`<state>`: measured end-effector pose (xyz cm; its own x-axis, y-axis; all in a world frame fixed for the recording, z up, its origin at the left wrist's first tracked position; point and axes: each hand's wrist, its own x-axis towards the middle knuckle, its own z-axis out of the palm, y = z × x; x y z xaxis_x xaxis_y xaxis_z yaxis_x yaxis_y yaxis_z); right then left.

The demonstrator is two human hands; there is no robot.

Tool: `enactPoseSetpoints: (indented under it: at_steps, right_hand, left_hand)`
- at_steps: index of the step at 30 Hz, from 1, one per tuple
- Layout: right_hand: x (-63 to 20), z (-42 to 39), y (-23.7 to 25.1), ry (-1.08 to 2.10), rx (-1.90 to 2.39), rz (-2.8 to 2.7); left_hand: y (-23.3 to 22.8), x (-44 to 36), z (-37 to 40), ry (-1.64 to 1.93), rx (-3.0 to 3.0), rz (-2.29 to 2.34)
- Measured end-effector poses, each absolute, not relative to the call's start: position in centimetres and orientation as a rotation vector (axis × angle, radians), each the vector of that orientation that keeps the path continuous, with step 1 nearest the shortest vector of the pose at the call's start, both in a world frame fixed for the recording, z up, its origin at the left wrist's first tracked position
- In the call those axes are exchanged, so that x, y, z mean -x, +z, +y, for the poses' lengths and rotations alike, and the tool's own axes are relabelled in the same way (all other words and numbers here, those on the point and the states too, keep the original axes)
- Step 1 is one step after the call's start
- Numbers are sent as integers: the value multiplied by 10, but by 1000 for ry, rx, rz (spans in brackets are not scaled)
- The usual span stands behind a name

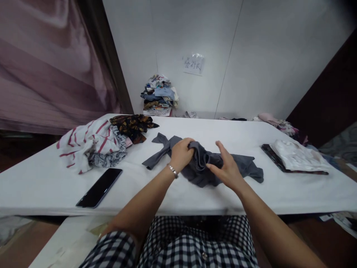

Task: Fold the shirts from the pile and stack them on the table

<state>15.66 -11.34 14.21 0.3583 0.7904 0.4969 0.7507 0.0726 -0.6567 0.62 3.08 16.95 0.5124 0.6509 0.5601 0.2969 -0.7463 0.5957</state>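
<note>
A dark grey garment [200,165] lies crumpled in the middle of the white table [41,186]. My left hand [182,152], with a bracelet on its wrist, is closed on a bunched fold at the garment's top. My right hand [227,167] pinches the cloth from the right, thumb and fingers on the fabric. One sleeve stretches out to the left [158,150], another part to the right [251,169].
A black phone [99,187] lies near the table's front left. A heap of striped and patterned clothes [97,145] sits at the left. Folded white cloth [298,157] on a dark item rests at the right. A clothes stack [160,96] stands by the wall.
</note>
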Motion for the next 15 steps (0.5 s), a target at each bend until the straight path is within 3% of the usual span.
enactPoseSetpoints:
  at_steps: [7, 11, 15]
  right_hand:
    - [-166, -54, 168, 470, 1629, -1193]
    - [-195, -47, 185, 610, 1377, -799]
    - [-215, -49, 216, 713, 1117, -438]
  left_hand:
    - [196, -58, 39, 1034, -2227, 477]
    - [153, -34, 49, 1060, -2098, 521]
    - [95, -6, 29, 723, -2280, 585]
